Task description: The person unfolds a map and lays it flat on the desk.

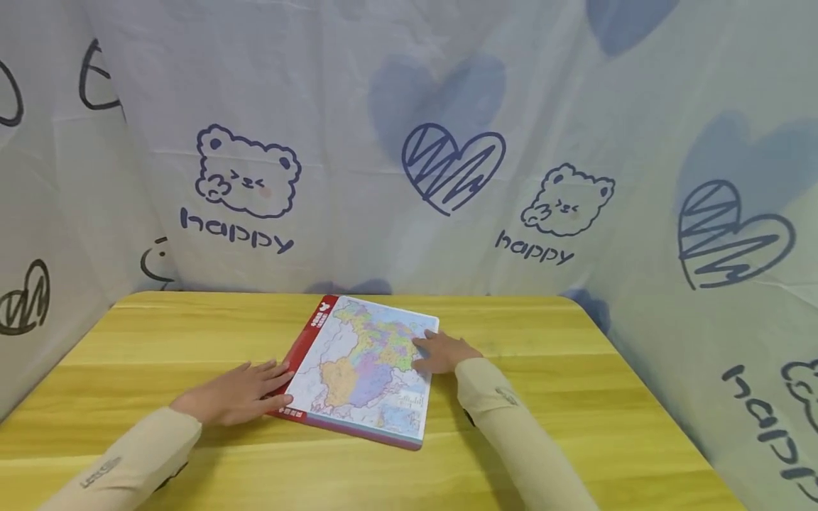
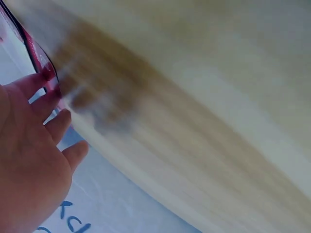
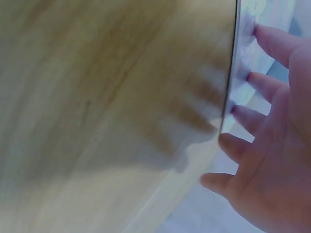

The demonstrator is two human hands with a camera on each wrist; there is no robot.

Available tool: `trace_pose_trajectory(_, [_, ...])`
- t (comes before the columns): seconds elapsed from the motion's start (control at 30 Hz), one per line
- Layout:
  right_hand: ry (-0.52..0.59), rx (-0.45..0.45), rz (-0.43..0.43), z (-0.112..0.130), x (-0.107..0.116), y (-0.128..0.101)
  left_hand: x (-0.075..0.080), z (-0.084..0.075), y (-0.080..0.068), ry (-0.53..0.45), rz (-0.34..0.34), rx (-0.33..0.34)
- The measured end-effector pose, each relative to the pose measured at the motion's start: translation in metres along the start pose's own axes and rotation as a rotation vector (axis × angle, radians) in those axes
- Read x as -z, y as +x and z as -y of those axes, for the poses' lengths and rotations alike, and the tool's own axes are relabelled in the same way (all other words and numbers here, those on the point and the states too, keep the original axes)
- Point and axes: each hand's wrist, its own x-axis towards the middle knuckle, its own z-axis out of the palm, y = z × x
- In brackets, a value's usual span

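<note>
Map board [image 1: 364, 365] lies flat near middle of wooden tabletop [image 1: 575, 397], red strip along its left edge. Looks thin, stiff, light, glossy face likely slippery; judged best taken at opposite side edges, fingertips hooked under rim. Left hand [image 1: 233, 392] flat on tabletop, fingers straight, tips touching red edge; grip open, holding nothing. Right hand [image 1: 444, 353] rests spread on board's right edge, fingers relaxed, nothing pinched
</note>
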Motion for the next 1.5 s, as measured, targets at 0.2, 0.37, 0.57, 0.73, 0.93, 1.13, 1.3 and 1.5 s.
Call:
trace_pose_trajectory(0.2, [-0.031, 0.021, -0.04, 0.005, -0.006, 0.013, -0.002, -0.012, -0.013, -0.002, -0.03, -0.06])
trace_pose_trajectory(0.37, [-0.051, 0.015, -0.063, 0.018, -0.001, 0.017, -0.001, -0.016, -0.016, 0.017, -0.039, -0.11])
trace_pose_trajectory(0.57, [-0.107, -0.011, -0.063, 0.032, 0.006, 0.027, -0.001, -0.01, -0.012, 0.024, -0.076, -0.127])
trace_pose_trajectory(0.73, [-0.182, -0.012, -0.06, 0.034, 0.002, 0.039, -0.005, -0.005, -0.007, -0.029, -0.08, -0.126])
trace_pose_trajectory(0.93, [-0.224, 0.099, -0.082, 0.04, -0.001, 0.038, -0.009, -0.002, -0.006, -0.084, -0.083, -0.101])
trace_pose_trajectory(1.13, [-0.153, 0.223, -0.039, 0.055, 0.0, 0.019, -0.008, -0.003, -0.007, -0.008, -0.09, -0.09])
trace_pose_trajectory(1.3, [-0.134, 0.336, -0.044, 0.061, -0.008, 0.001, -0.007, -0.005, -0.006, 0.044, -0.059, -0.062])
trace_pose_trajectory(1.5, [-0.208, 0.396, -0.068, 0.058, -0.025, -0.023, -0.005, -0.008, -0.005, 0.062, -0.03, -0.029])
